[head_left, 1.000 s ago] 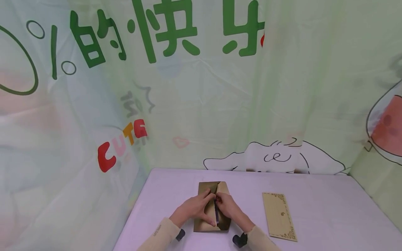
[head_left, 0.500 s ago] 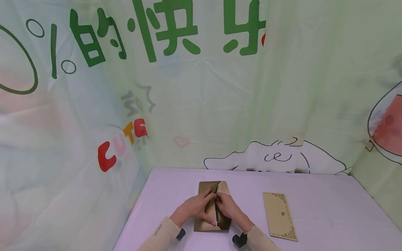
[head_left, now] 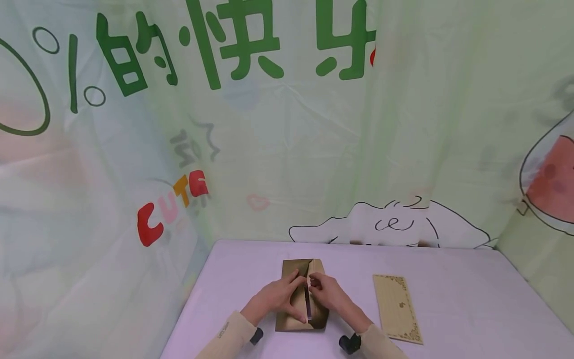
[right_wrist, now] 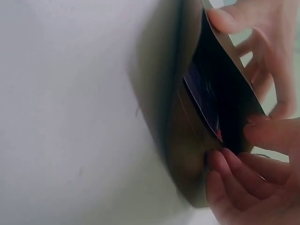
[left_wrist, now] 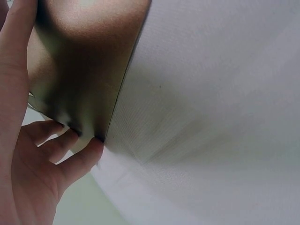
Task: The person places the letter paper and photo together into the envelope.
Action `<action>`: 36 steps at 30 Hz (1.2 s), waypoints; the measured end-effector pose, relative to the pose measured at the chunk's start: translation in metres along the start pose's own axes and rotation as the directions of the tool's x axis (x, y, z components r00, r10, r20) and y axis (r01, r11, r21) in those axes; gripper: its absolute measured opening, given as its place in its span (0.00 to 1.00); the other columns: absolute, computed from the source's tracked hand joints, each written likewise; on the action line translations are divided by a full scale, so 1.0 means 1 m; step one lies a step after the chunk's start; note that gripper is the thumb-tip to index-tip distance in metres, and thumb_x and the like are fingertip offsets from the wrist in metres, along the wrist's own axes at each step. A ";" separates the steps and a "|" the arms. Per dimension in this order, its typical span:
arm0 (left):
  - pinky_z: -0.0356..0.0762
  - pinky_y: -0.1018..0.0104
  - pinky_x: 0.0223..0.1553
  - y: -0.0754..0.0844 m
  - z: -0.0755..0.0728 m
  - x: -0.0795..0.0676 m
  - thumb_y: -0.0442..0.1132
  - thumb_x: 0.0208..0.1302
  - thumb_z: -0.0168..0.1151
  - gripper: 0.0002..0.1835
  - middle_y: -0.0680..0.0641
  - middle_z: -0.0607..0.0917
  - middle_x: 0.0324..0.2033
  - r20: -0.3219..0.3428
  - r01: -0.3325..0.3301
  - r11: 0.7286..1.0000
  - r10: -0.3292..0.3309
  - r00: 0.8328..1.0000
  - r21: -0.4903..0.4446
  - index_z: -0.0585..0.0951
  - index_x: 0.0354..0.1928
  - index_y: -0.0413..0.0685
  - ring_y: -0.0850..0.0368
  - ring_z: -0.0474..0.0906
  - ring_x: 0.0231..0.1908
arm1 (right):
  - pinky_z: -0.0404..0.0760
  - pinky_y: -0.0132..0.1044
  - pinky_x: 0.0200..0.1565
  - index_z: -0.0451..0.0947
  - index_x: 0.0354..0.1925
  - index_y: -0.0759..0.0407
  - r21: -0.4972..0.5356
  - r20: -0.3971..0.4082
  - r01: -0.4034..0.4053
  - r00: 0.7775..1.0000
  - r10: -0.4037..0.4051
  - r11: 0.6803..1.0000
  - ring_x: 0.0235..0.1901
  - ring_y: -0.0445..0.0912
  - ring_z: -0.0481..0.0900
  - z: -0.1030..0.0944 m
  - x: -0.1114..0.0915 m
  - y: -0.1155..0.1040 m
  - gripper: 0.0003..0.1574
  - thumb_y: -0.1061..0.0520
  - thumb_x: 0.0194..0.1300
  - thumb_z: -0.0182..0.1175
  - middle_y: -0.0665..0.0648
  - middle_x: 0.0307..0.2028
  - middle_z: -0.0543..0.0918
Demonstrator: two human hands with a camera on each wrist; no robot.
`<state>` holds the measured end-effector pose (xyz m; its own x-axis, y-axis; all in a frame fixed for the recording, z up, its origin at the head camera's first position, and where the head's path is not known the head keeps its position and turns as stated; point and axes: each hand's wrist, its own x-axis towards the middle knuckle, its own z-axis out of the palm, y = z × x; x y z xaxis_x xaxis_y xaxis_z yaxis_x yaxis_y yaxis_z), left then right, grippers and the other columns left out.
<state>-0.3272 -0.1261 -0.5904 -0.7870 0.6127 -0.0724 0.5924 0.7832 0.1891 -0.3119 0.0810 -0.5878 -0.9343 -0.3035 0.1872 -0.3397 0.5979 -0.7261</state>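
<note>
A gold-brown envelope (head_left: 289, 319) lies on the table in the head view, its mouth parted lengthwise. Inside the mouth sits a dark, thin, card-like piece (right_wrist: 202, 96), mostly hidden by the envelope. My left hand (head_left: 279, 296) holds the envelope's left panel, thumb toward the near end and fingers toward the far end. In the left wrist view, several fingertips (left_wrist: 96, 145) meet the envelope's edge. My right hand (head_left: 331, 293) is at the mouth, its fingers bent loosely. Its thumb and forefinger stand apart beside the dark piece's corner in the right wrist view.
A pale wooden-looking panel (head_left: 398, 309) with ornamental corners lies to the right of the envelope on the lilac-covered table (head_left: 466, 299). Printed curtains (head_left: 287, 164) enclose the table's back and sides. Dark wrist-worn devices (head_left: 350, 344) sit below both hands.
My right hand has shifted slightly right, and its fingertips have come away from the dark piece in the mouth. The left hand and envelope stay nearly where they were.
</note>
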 end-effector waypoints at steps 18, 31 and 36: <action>0.82 0.53 0.53 0.003 -0.001 0.001 0.80 0.39 0.68 0.56 0.38 0.61 0.76 -0.001 -0.005 1.000 0.005 1.000 -0.006 0.61 0.70 0.69 0.41 0.77 0.62 | 0.78 0.56 0.55 0.74 0.60 0.71 -0.120 -0.021 -0.173 0.985 0.172 0.977 0.53 0.62 0.81 -0.054 -0.037 0.024 0.26 0.62 0.66 0.64 0.69 0.54 0.82; 0.82 0.52 0.51 0.003 0.001 0.000 0.80 0.38 0.69 0.55 0.37 0.61 0.75 -0.002 -0.012 1.000 0.012 1.000 -0.006 0.62 0.69 0.69 0.40 0.78 0.61 | 0.73 0.60 0.60 0.71 0.63 0.73 -0.202 -0.005 -0.248 0.968 0.252 0.948 0.60 0.67 0.74 -0.099 -0.071 0.063 0.30 0.59 0.67 0.63 0.73 0.58 0.78; 0.82 0.53 0.50 0.004 -0.001 -0.001 0.79 0.38 0.69 0.55 0.36 0.61 0.76 -0.001 -0.014 1.000 0.014 1.000 -0.020 0.62 0.69 0.69 0.41 0.79 0.60 | 0.70 0.69 0.58 0.69 0.64 0.73 -0.268 -0.031 -0.235 0.971 0.236 0.934 0.62 0.75 0.69 -0.120 -0.084 0.073 0.33 0.56 0.68 0.63 0.78 0.62 0.73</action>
<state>-0.3242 -0.1238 -0.5885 -0.7787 0.6237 -0.0685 0.5999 0.7720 0.2101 -0.2710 0.2394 -0.5776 -0.9909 -0.1311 0.0311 -0.1267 0.8286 -0.5453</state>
